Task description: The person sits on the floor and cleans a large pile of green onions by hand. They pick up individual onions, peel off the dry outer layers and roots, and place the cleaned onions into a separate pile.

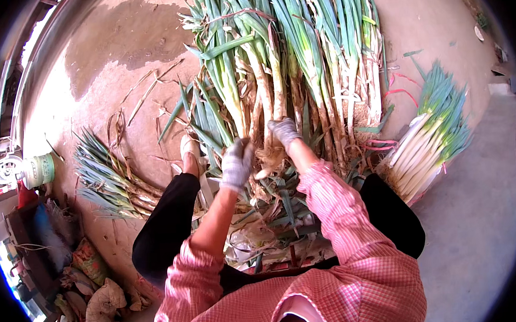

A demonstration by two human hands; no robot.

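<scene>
My left hand [237,163], in a pale work glove, is closed at the lower end of a green onion stalk [234,103]. To its right, my gloved right hand [284,131] grips the base of a thicker, soil-stained stalk [278,90]. Between and below the hands hang tangled roots [270,159]. Both stalks belong to a large pile of long green onions [295,41], tops pointing away from me. A reddish tie [243,12] crosses part of the pile. Stripped leaves [286,199] lie between my legs. My fingertips are partly hidden.
Cleaned white-stemmed green onions [427,139] lie at the right. More unpeeled ones [114,177] lie on the floor to my left. Farther left are a pale green container [39,170] and several sacks [90,261]. A wet patch [129,34] darkens the concrete floor.
</scene>
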